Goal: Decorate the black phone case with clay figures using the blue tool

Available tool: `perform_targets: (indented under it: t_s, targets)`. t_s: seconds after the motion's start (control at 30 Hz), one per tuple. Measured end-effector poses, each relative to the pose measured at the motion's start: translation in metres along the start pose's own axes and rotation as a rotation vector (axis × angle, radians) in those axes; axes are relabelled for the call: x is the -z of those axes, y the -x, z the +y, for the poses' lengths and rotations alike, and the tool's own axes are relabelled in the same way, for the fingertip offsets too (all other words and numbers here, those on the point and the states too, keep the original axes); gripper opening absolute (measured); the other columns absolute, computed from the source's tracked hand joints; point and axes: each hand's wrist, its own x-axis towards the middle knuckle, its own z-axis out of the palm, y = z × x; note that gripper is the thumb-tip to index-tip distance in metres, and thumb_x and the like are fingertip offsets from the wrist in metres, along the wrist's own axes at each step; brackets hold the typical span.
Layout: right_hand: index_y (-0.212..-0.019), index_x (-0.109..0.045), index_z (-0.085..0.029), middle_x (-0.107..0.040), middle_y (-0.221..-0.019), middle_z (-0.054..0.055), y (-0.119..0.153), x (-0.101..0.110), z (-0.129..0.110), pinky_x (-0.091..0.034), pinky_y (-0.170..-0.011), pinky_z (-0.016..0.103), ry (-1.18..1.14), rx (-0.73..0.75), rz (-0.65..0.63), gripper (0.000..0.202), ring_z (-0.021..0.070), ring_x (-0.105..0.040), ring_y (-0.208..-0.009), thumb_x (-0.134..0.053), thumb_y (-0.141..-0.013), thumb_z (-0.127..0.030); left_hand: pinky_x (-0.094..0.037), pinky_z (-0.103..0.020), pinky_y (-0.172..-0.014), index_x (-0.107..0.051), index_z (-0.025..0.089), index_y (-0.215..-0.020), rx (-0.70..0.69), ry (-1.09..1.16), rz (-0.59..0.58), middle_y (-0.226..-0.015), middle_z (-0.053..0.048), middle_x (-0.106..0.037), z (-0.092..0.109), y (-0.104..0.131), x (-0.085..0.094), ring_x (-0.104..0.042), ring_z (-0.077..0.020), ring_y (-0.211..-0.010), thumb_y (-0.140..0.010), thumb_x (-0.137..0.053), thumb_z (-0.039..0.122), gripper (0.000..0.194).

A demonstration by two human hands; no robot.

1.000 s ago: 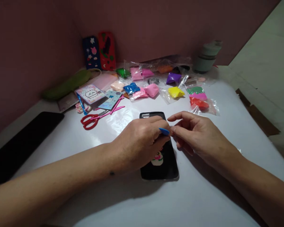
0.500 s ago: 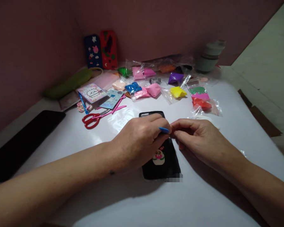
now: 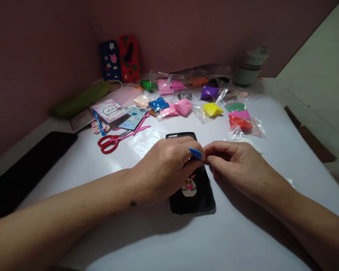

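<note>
Left fingers [image 3: 191,165] grip blue tool [image 3: 196,154] (right fingers' [image 3: 220,163] hold unclear), obscuring case [image 3: 193,203] near scissors [image 3: 116,141]

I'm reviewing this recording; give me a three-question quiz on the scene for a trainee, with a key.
1. Which hand holds the blue object?
2. True or false: the red-handled scissors lie to the person's left of the black phone case.
3. What stands right beside the red decorated case at the back?
A) the yellow packet
B) the dark-blue case
C) the grey-green bottle

Key:
1. The left hand
2. True
3. B
</note>
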Motion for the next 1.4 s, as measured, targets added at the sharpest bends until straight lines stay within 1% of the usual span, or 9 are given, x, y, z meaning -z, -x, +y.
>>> perform_targets:
  t_s: [0.2,0.3,0.47,0.67,0.8,0.9,1.0,1.23,1.4]
  targets:
    - [-0.083,-0.075,-0.023,-0.058,-0.05,-0.004,0.001,0.0,-0.001,-0.039,-0.047,0.025,0.011,-0.012,-0.002,0.025,0.0133,-0.053,-0.048,-0.053,-0.076,-0.016,-0.041,-0.015,-0.052,-0.067,0.017,-0.077,0.008,0.079,0.082,-0.071,0.003,-0.066,-0.006,0.001,-0.003,-0.056,-0.0057,-0.057,-0.079,-0.06,0.01,0.009]
    - [-0.083,-0.075,-0.022,-0.058,-0.05,-0.004,0.0,-0.001,-0.001,-0.039,-0.047,0.025,-0.002,-0.017,-0.001,0.024,0.0129,-0.052,-0.047,-0.053,-0.076,-0.016,-0.041,-0.015,-0.053,-0.067,0.016,-0.078,0.038,0.033,0.038,-0.071,0.002,-0.066,-0.004,0.001,-0.002,-0.057,-0.0064,-0.058,-0.081,-0.058,0.011,0.01]
    - [-0.083,-0.075,-0.023,-0.058,-0.05,-0.005,0.0,0.0,-0.002,-0.039,-0.046,0.024,0.002,-0.01,-0.004,0.024,0.0126,-0.052,-0.048,-0.053,-0.076,-0.015,-0.04,-0.016,-0.052,-0.067,0.014,-0.078,0.005,-0.005,0.019,-0.069,0.001,-0.064,-0.001,0.0,-0.002,-0.056,-0.0065,-0.058,-0.082,-0.058,0.011,0.01]
    - [-0.079,-0.073,-0.022,-0.057,-0.049,-0.004,0.001,0.001,-0.001,-0.037,-0.043,0.024,0.001,-0.005,-0.003,0.022,0.0125,-0.05,-0.046,-0.053,-0.076,-0.014,-0.042,-0.015,-0.054,-0.068,0.015,-0.079,0.033,0.137,0.045,-0.073,0.003,-0.067,-0.004,0.001,-0.002,-0.058,-0.006,-0.06,-0.078,-0.062,0.008,0.009]
    - [-0.078,-0.072,-0.023,-0.06,-0.054,-0.004,0.002,0.0,0.002,-0.04,-0.047,0.025,-0.018,0.048,0.0,0.021,0.0128,-0.053,-0.049,-0.053,-0.076,-0.014,-0.041,-0.014,-0.052,-0.068,0.014,-0.078,0.058,0.087,0.04,-0.072,0.003,-0.068,-0.002,-0.001,0.004,-0.058,-0.0052,-0.059,-0.076,-0.063,0.005,0.01]
    - [-0.078,-0.07,-0.023,-0.066,-0.067,-0.002,0.006,-0.001,0.001,-0.045,-0.056,0.026,-0.013,0.104,-0.007,0.018,0.0145,-0.06,-0.061,-0.055,-0.077,-0.015,-0.04,-0.013,-0.051,-0.068,0.014,-0.076,0.073,0.034,0.031,-0.069,0.004,-0.067,0.0,-0.003,0.011,-0.057,-0.0044,-0.058,-0.076,-0.063,0.004,0.011]
    - [-0.079,-0.069,-0.022,-0.064,-0.076,0.001,0.01,-0.002,0.0,-0.046,-0.06,0.028,0.068,0.198,0.007,0.014,0.0149,-0.059,-0.065,-0.056,-0.078,-0.015,-0.04,-0.013,-0.052,-0.068,0.014,-0.073,0.11,0.037,0.073,-0.066,0.005,-0.066,-0.001,-0.003,0.016,-0.055,-0.0039,-0.056,-0.074,-0.062,0.001,0.014]
    - [-0.079,-0.067,-0.02,-0.056,-0.076,0.002,0.011,-0.005,0.001,-0.042,-0.059,0.03,0.222,0.293,0.031,0.012,0.0145,-0.053,-0.064,-0.056,-0.08,-0.014,-0.039,-0.015,-0.048,-0.068,0.015,-0.07,0.184,0.099,0.138,-0.064,0.006,-0.065,-0.004,0.0,0.021,-0.051,-0.0037,-0.05,-0.072,-0.063,0.001,0.016]
    - [-0.074,-0.064,-0.02,-0.054,-0.075,0.002,0.008,-0.007,0.0,-0.04,-0.059,0.029,0.254,0.317,0.022,0.014,0.0141,-0.051,-0.064,-0.054,-0.082,-0.012,-0.039,-0.016,-0.05,-0.069,0.015,-0.073,0.208,0.058,0.102,-0.062,0.005,-0.065,-0.003,0.0,0.021,-0.054,-0.0055,-0.054,-0.074,-0.064,0.005,0.011]
